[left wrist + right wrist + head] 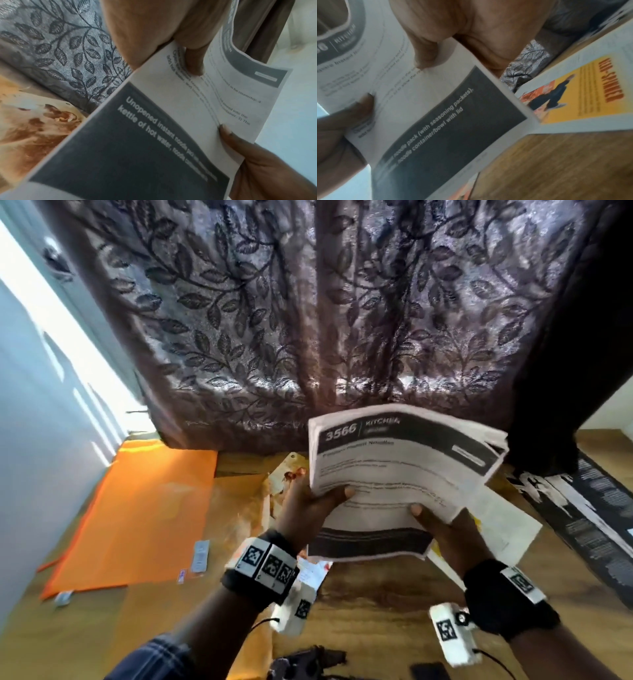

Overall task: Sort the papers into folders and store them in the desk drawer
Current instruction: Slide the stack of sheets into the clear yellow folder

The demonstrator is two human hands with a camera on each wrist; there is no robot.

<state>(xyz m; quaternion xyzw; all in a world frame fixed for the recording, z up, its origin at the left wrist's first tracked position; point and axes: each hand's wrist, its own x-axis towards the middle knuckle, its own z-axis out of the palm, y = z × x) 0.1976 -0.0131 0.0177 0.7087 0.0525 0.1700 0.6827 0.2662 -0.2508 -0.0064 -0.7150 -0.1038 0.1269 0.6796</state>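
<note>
A stack of printed papers (404,470) with a black "3566 KITCHEN" header is held up over the wooden desk (376,611). My left hand (308,501) grips the stack's lower left edge, thumb on top. My right hand (445,529) grips the lower right edge, thumb on the top sheet too. The left wrist view shows the papers (154,135) with my left hand (171,27) pressing its thumb on the page. From the right wrist, the papers (445,108) sit under my right hand (471,27). An orange folder (137,515) lies flat at the left. A brown folder (236,508) lies beside it.
A yellow flyer (583,94) and other loose sheets (496,522) lie under the stack. A stained sheet (287,474) lies behind my left hand. A black printed sheet (599,522) is at the right. A leaf-patterned curtain (308,320) hangs behind the desk. A phone (430,671) sits at the near edge.
</note>
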